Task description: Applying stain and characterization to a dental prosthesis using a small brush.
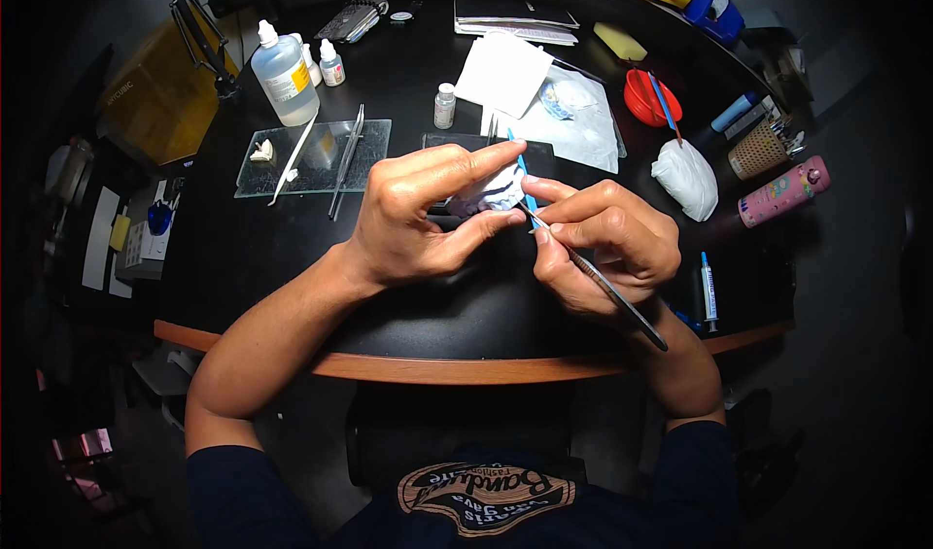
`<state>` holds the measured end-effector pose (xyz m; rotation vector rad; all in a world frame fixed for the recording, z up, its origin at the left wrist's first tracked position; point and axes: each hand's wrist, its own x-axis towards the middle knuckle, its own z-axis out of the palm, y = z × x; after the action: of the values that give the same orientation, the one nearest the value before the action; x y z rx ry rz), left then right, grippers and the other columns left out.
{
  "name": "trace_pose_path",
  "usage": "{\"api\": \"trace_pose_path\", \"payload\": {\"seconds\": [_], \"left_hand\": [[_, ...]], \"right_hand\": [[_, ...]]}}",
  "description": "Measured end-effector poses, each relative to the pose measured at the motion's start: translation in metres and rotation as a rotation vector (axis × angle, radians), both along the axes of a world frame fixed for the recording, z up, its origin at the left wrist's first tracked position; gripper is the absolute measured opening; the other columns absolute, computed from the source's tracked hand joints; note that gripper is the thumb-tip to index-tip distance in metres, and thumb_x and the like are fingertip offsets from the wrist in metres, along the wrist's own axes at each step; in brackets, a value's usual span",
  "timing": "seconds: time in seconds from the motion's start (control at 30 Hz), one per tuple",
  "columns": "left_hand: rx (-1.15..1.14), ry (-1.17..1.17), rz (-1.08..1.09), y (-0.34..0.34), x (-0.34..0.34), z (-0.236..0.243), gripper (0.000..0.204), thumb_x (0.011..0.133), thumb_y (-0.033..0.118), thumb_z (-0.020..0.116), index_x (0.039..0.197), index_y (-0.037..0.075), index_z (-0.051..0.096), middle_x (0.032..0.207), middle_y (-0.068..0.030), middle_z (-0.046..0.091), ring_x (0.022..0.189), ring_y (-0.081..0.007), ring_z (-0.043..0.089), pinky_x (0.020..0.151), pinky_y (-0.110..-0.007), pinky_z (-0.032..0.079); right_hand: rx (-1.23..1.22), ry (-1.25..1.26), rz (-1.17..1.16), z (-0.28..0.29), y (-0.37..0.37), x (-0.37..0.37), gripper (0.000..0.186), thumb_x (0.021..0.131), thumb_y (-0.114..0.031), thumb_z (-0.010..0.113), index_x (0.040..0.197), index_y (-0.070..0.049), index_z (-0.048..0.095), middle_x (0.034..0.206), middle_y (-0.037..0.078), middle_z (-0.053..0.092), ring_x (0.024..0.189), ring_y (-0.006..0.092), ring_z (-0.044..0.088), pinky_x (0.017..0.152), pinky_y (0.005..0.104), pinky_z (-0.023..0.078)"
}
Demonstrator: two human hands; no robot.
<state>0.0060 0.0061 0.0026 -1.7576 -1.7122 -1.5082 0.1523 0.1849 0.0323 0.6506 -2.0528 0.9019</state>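
Observation:
Held up over the middle of the desk, a small pale, lumpy piece (483,190) is gripped between the fingers and thumb of my left hand (423,214). A thin blue stick (521,168) runs upright beside it, under my left index fingertip and down by my right fingers. My right hand (607,243) pinches a metal hand instrument (622,301), its tip at the piece's right side and its handle slanting down toward me. Behind my hands lies a dark slab (447,139), partly hidden.
A glass plate (255,185) with tools sits left, beside bottles (285,87). Paper sheets (501,68), a red bowl (641,100), a white bag (680,180), a pink bottle (782,189) and a syringe (708,291) lie behind and right. The wooden desk edge (437,364) runs below my forearms.

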Motion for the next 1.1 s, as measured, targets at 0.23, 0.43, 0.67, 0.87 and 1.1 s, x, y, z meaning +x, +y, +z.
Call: {"api": "trace_pose_path", "payload": {"seconds": [0.23,0.43,0.67,0.87,1.1], "left_hand": [[0.013,0.005,-0.008,0.0006,0.0,0.0007,0.064,0.077,0.009,0.091,0.137,-0.001,0.071,0.084,-0.0091,0.073,0.065,-0.0116,0.061,0.057,-0.027,0.046],[0.018,0.009,-0.011,0.0001,0.001,0.0018,0.065,0.077,0.009,0.092,0.137,-0.001,0.071,0.084,-0.0094,0.072,0.065,-0.012,0.061,0.057,-0.027,0.047],[0.026,0.028,-0.015,-0.0004,-0.001,0.0005,0.065,0.077,0.009,0.092,0.137,-0.002,0.07,0.085,-0.0104,0.073,0.066,-0.0126,0.062,0.058,-0.027,0.047],[0.051,0.037,-0.027,0.0012,-0.001,0.0012,0.064,0.076,0.009,0.093,0.135,-0.003,0.071,0.086,-0.0107,0.074,0.067,-0.0128,0.063,0.058,-0.027,0.048],[0.051,0.028,-0.02,0.0002,0.0,-0.0002,0.063,0.075,0.005,0.093,0.134,-0.003,0.072,0.085,-0.01,0.073,0.068,-0.0124,0.064,0.058,-0.026,0.048]], "right_hand": [[-0.033,0.037,-0.017,-0.0024,-0.0016,-0.0008,0.015,0.079,0.015,0.073,0.085,0.006,0.063,0.086,0.021,0.072,0.089,0.0323,0.079,0.089,0.0455,0.067],[-0.062,0.028,-0.031,-0.0039,-0.0036,0.0005,0.017,0.078,0.017,0.072,0.086,0.006,0.063,0.087,0.021,0.071,0.09,0.0331,0.079,0.089,0.0449,0.067],[-0.054,0.011,-0.025,-0.0022,-0.0033,0.0001,0.017,0.078,0.018,0.073,0.086,0.006,0.063,0.087,0.021,0.071,0.091,0.0338,0.079,0.089,0.0445,0.067],[-0.041,0.024,-0.034,-0.0021,-0.0018,0.0001,0.017,0.078,0.017,0.073,0.086,0.006,0.063,0.087,0.021,0.072,0.09,0.0329,0.079,0.088,0.0439,0.067],[-0.062,0.031,-0.035,-0.0044,-0.0034,-0.0011,0.016,0.078,0.017,0.073,0.084,0.006,0.063,0.086,0.021,0.072,0.088,0.0311,0.079,0.088,0.0445,0.067]]}}
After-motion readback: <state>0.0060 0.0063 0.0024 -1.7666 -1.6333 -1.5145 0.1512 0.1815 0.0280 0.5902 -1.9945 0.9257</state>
